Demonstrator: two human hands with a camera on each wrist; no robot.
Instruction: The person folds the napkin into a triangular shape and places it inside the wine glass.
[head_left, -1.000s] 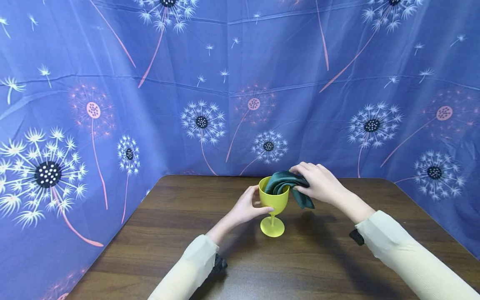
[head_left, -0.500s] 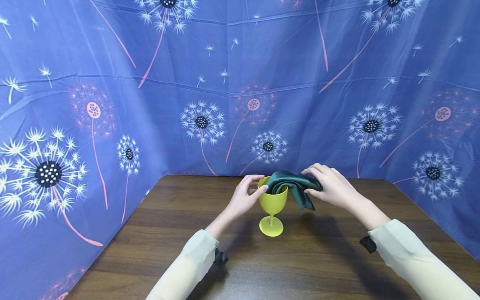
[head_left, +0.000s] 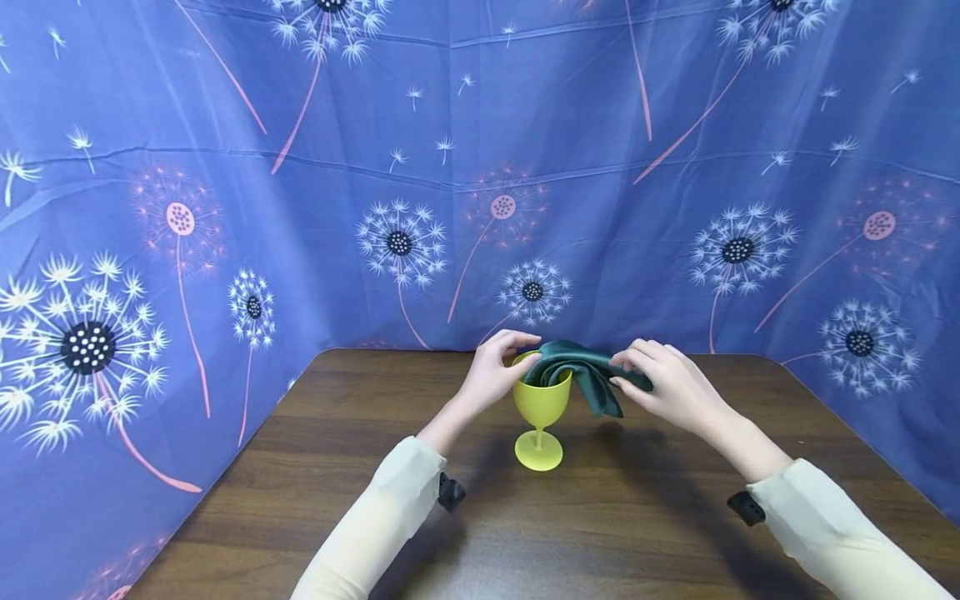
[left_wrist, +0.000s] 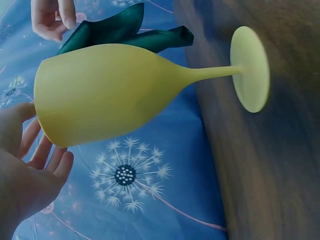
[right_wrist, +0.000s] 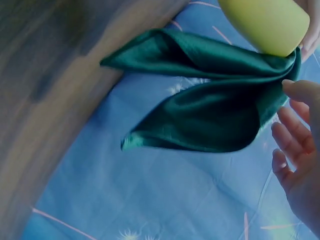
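Note:
A yellow goblet (head_left: 541,407) stands upright on the table, with a dark green satin cloth (head_left: 584,367) bunched in its bowl. The cloth hangs over the right side of the rim in two pointed folds, clear in the right wrist view. My left hand (head_left: 493,367) is at the goblet's left rim, thumb by the cloth and fingers loosely extended behind; the left wrist view shows them relaxed. My right hand (head_left: 670,386) pinches the cloth's draped part between thumb and fingers, right of the goblet. The cloth's part inside the bowl is mostly hidden.
A brown wooden table (head_left: 300,517) lies under the goblet. Its back and side edges meet a blue curtain (head_left: 337,208) printed with dandelions. Black wrist cameras sit under both cream sleeves (head_left: 375,525).
My left hand has left the goblet's bowl and risen to its rim. My right hand has slid right along the cloth, away from the goblet, and the cloth stretches further right.

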